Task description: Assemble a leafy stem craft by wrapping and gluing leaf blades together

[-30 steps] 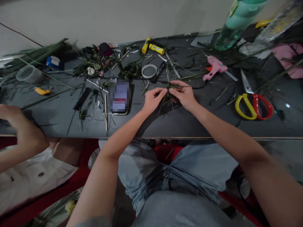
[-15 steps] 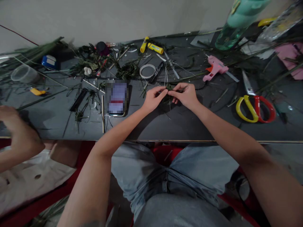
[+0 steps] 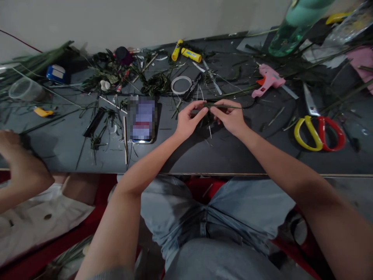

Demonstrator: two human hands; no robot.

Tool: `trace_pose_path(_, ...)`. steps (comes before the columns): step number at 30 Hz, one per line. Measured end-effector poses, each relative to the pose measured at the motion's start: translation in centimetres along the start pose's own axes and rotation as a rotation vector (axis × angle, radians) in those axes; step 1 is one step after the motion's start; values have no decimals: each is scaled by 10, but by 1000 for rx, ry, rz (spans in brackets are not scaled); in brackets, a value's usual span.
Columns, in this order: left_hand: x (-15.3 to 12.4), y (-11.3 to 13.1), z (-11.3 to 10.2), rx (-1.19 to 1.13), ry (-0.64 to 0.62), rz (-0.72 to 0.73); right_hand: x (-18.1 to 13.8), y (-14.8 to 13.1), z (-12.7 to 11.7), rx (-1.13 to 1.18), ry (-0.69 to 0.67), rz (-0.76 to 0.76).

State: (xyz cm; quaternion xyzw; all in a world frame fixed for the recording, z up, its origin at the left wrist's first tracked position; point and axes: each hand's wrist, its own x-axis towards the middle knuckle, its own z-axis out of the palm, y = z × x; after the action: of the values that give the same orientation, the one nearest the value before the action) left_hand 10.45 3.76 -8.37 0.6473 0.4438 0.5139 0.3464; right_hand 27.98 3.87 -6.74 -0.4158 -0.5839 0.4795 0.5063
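1. Green leaf strips [image 3: 216, 105] are held up between the two hands, just above the tabletop [image 3: 227, 155] and near its middle; one long strip runs sideways across the right fingers. The darker part beneath is too shadowed to make out.
2. The left hand [image 3: 190, 119] has thumb and fingertips together, its grip pinched on the near end of the strips.
3. The right hand [image 3: 230, 117] faces it, its grip likewise closed on the strips, thumb almost meeting the left thumb.
4. A thin pale strand [image 3: 210, 131] shows below the fingertips; whether it is joined to the strips cannot be told.
5. The step in hand looks like fine fingertip work, folding or wrapping strip by strip. The next move seems to call for one hand keeping the crossing firm while the other guides the long strip, without pulling hard enough to split it.
6. The pink glue gun [image 3: 269, 79] and the scissors [image 3: 319, 130] lie to the right, the phone [image 3: 143, 118] to the left, all apart from the hands.
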Motion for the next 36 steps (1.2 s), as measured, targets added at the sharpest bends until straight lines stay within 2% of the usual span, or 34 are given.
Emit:
trace_pose_path(5,3,0,1,-53,-45,20,-1,0,2,38,-9,20)
trace_pose_path(9,4,-2,2,-45,-20,36,2,7,2,33,23,-34)
trace_pose_path(14,5,-5,4,-100,19,60,0,11,0,-131,132,-191)
trace_pose_path(19,7,-10,5,-142,-25,77,-5,3,-3,-414,195,-373)
trace_pose_path(25,8,-10,4,-165,-49,0,-5,1,-1,-393,180,-379)
trace_pose_path(31,7,-4,2,-131,-15,47,-8,1,2,-346,137,-380)
trace_pose_path(36,7,-1,3,-166,-7,11,-6,3,0,-318,94,-375)
